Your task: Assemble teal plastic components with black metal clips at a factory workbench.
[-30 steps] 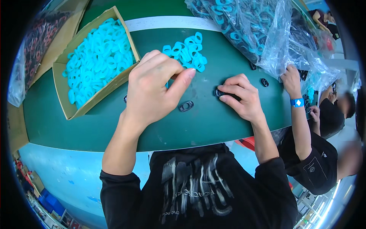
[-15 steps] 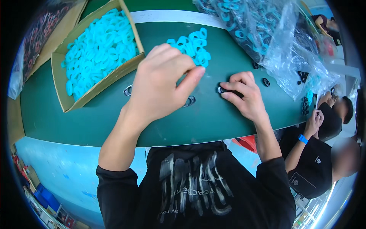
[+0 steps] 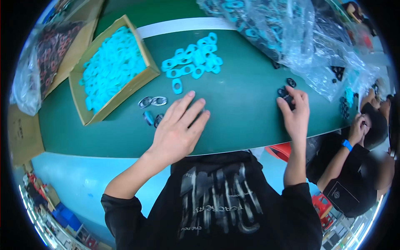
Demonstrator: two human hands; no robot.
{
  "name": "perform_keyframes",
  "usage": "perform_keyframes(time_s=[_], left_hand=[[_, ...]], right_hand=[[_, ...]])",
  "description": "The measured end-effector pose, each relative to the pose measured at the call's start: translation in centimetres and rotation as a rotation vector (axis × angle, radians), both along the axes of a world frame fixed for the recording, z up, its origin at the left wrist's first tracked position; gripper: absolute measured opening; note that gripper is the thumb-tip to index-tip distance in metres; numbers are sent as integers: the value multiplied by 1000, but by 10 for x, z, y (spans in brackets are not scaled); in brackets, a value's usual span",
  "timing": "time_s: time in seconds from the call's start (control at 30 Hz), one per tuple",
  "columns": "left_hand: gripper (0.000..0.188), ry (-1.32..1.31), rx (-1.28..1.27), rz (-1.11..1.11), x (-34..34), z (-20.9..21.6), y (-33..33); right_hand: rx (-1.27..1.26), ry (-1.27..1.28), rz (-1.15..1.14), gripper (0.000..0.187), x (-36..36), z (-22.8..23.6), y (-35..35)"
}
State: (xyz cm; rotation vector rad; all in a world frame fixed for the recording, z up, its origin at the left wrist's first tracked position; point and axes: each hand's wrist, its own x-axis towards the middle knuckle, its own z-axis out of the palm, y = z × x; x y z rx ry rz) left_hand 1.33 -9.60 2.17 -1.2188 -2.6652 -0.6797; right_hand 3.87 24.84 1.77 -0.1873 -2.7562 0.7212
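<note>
Small black oval rings on green table mat, under fingertips of right hand, fingers narrowed over them; grip itself not resolvable. Left hand flat, fingers spread wide, holding nothing, well apart to the left; nearest it, dark rings and two silvery oval links, long axis left–right. Beyond: loose turquoise oval rings, cardboard box of turquoise rings, clear plastic bag. Co-worker's hand at far right.
</note>
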Motion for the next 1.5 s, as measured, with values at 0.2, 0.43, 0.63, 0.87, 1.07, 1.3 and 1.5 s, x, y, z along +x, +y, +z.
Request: perform_keyframes(time_s=[0.2,0.43,0.63,0.87,1.07,1.3,1.5], left_hand=[[31,117,81,169,-11,7,-27],[14,125,-136,468,-49,6,-1],[16,81,-144,442,-43,24,-19],[8,73,-122,513,-64,0,15],[10,151,97,74,-41,1,45],[18,0,343,-14,-9,-18,55],[26,-4,211,282,8,-13,58]], right_hand=[[-149,-45,224,28,-22,-4,-36],[-102,-46,452,27,-34,6,-74],[-150,20,315,28,-14,-8,-41],[-132,39,336,29,-12,-5,-40],[-188,41,362,29,-5,-4,-37],[-112,-96,469,31,-1,13,-34],[-64,-160,571,34,-14,22,-34]])
